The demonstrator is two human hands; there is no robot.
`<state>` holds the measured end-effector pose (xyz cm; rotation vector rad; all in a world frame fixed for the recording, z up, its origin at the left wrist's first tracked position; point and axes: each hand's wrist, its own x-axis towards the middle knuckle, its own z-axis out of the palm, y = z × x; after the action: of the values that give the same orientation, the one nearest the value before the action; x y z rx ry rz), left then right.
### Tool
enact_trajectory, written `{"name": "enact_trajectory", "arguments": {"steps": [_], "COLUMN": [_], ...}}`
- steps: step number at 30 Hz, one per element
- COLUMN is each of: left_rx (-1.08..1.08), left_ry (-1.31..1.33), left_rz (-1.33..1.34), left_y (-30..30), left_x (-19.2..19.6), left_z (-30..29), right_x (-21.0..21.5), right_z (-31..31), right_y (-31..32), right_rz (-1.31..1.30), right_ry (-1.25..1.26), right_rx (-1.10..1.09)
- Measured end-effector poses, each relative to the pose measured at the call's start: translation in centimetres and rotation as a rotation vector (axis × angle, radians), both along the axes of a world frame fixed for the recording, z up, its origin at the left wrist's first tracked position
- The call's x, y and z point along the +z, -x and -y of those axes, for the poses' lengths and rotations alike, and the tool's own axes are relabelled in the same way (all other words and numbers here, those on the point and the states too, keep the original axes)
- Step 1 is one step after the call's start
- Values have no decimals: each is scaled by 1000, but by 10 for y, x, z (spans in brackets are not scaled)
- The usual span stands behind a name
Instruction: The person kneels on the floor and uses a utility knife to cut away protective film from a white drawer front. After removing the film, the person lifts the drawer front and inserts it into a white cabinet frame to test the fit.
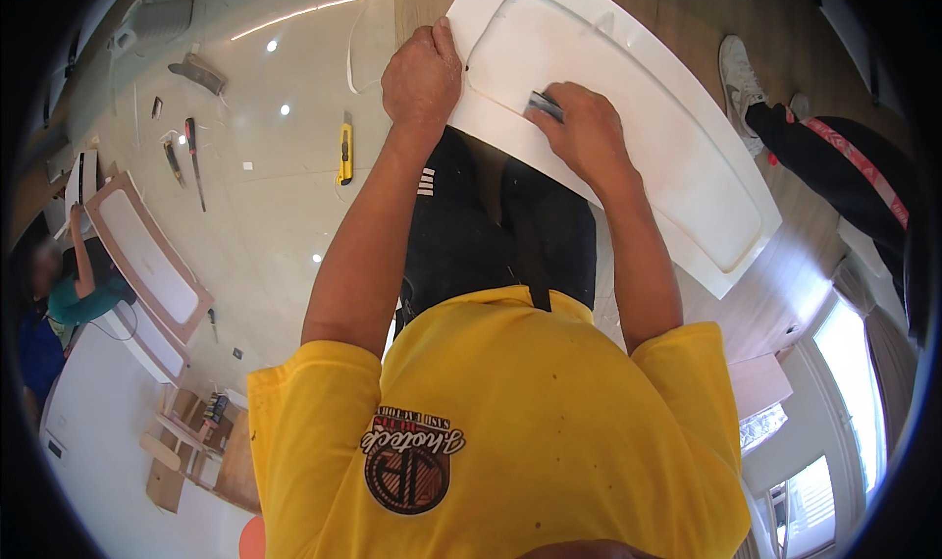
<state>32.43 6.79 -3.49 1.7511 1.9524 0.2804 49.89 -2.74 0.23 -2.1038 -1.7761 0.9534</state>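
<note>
A white panel [628, 117] with a rounded, recessed groove outline lies tilted across the far middle, above my legs. My left hand [424, 76] is closed on its left edge near the corner, thumb on top. Over the panel's lower left part, my right hand [586, 132] grips a small flat scraper [546, 106] with a dark, shiny edge. The scraper is against the panel near the groove; most of it is hidden by my fingers.
On the tiled floor at left lie a yellow utility knife [345, 150], a screwdriver [194, 161], another cutter [173, 163] and a grey-bladed tool [199, 72]. A person [78, 284] works beside a framed panel [147, 255] at far left. Another person's leg [834, 157] stands at right.
</note>
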Motion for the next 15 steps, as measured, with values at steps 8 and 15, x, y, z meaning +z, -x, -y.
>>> {"name": "enact_trajectory", "arguments": {"steps": [8, 15], "left_rx": [-6, 17], "left_ry": [-30, 3], "left_rz": [-5, -6], "left_y": [0, -1], "left_x": [0, 2], "left_z": [-1, -1], "right_x": [-3, -7], "right_z": [1, -9], "right_y": [-2, 7], "right_rz": [-1, 17], "right_ry": [-60, -104], "right_rx": [23, 46]}}
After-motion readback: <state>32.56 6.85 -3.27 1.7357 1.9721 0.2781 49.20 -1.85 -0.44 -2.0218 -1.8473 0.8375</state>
